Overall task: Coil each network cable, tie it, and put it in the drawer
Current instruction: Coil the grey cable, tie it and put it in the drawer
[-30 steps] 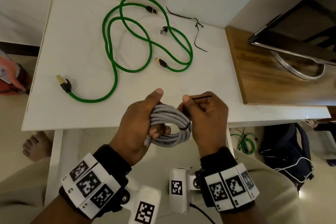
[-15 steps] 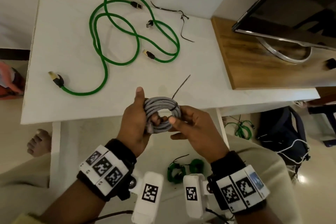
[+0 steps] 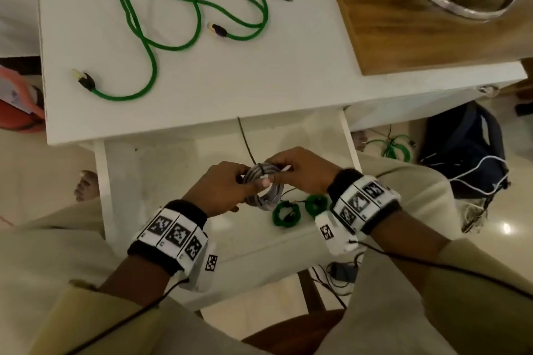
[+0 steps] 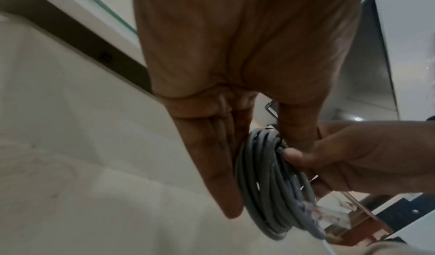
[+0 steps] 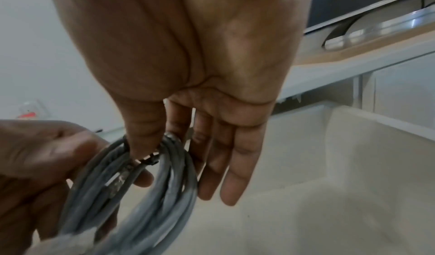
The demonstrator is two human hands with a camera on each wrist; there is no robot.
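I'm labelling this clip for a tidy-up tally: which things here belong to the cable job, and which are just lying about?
Part of the job:
grey cable coil, held by left hand and right hand
black tie round it
loose green cables on the table
green coils in the open drawer

Just lying about:
monitor stand
dark backpack

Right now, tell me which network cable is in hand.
The grey cable coil, held by both the left hand and right hand; the green cables lie loose on the table.

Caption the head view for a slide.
Both hands, left and right, tie a grey coil over an open drawer holding two green coils.
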